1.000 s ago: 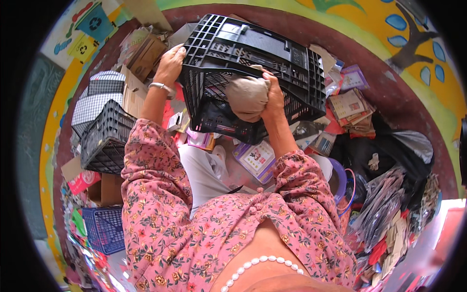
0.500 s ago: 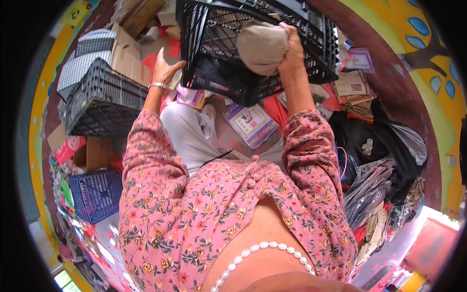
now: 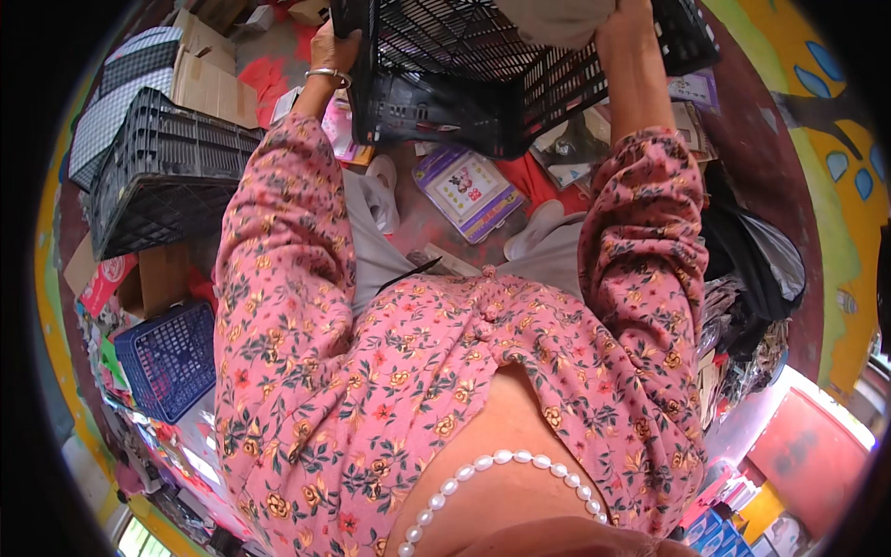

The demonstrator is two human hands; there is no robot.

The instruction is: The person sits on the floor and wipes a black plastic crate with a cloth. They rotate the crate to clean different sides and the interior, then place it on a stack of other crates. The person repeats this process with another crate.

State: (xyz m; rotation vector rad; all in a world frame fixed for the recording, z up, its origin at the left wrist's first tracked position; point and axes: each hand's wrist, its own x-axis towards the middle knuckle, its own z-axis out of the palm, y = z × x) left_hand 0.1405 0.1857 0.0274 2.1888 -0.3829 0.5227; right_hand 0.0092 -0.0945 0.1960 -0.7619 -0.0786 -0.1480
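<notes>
A black plastic crate with lattice sides is tilted in front of me at the top of the view, its far part cut off by the frame edge. My left hand is closed on the crate's left edge. Over the crate's opening my right hand grips a bunched beige-grey cloth, whose upper part is out of view. Below the crate, a flat purple-edged box with small pictures on it lies on the floor between my feet.
At the left stand another black crate, a cardboard box and a blue plastic basket. Dark bags pile up at the right. Red cloth lies on the floor. A painted wall runs along the right.
My left hand, open beside the crate before, now grips its edge. The crate has moved farther out, and my right hand with the cloth has moved forward and right.
</notes>
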